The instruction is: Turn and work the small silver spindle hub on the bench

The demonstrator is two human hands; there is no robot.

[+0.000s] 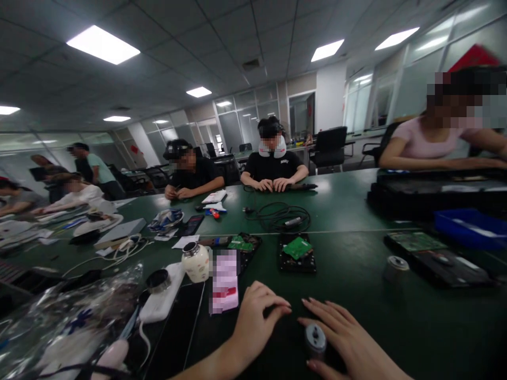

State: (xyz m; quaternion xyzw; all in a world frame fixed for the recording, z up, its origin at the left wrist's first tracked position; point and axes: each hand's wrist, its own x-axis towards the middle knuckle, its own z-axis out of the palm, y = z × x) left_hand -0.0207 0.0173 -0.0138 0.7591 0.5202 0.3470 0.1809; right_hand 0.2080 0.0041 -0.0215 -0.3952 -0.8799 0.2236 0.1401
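My left hand (259, 319) hovers above the green table, its fingers curved and the thumb tip brought up to the fingertips in a pinch. Whatever may be between those tips is too small to make out. Opposite it, my right hand (344, 335) has its fingers stretched and spread low over the table. A small upright metal cylinder (316, 340) with a dark slot in its top stands between the thumb and index finger; I cannot tell whether they touch it. Another such cylinder (396, 268) stands farther right. Ahead lies an opened hard drive (297, 266) with a green circuit board (297, 248).
Left of my hands are a lit phone (224, 287), a cream flask (196, 264), a white power bank-like block (162, 295) and plastic bags (91, 316). A coiled cable (277, 214) lies ahead. Drives (447, 266) and a blue tray (471, 227) are right. Several people sit around.
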